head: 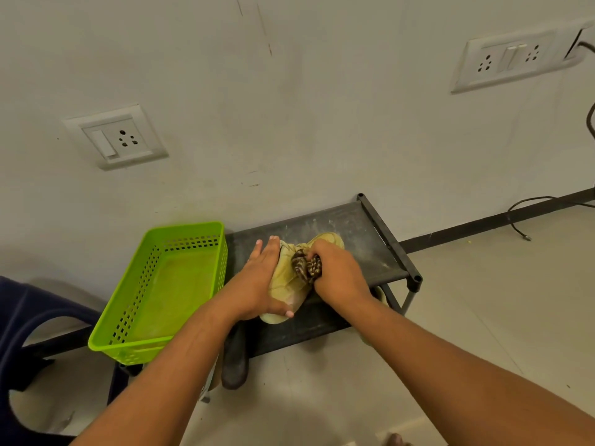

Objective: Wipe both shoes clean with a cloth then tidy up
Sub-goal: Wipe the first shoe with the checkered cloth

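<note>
- Shoe (286, 284): a pale beige shoe lies on the top shelf of a black rack (354, 226). It sits just below frame centre, towards 6 o'clock, with its long axis running from about 7 o'clock to 1 o'clock.
- Left hand (262, 278): it holds the shoe from the shoe's 9 o'clock side. The fingers lie nearly straight along the far flank, and the thumb is hooked round the near end at 6 o'clock, so the shoe is clamped between them.
- Right hand (335, 268): its fingers are curled tightly round a bunched cloth (306, 265) with a brown-and-cream pattern. The hand presses the cloth onto the upper of the shoe at its 3 o'clock side.
- Green basket (138, 284): a perforated plastic basket stands just beside the shoe at 9 o'clock, touching the left end of the rack shelf.
- Dark shoe (235, 365): it lies below the shelf edge, at 7 o'clock of the beige shoe, partly hidden by the left forearm.
- Wall sockets: one is at 10 o'clock (119, 138) and a double plate is at 2 o'clock (512, 59).
- Black cable (531, 201): it trails on the floor at 3 o'clock.
- Blue chair (29, 317): it stands at the frame's 8 o'clock edge.
</note>
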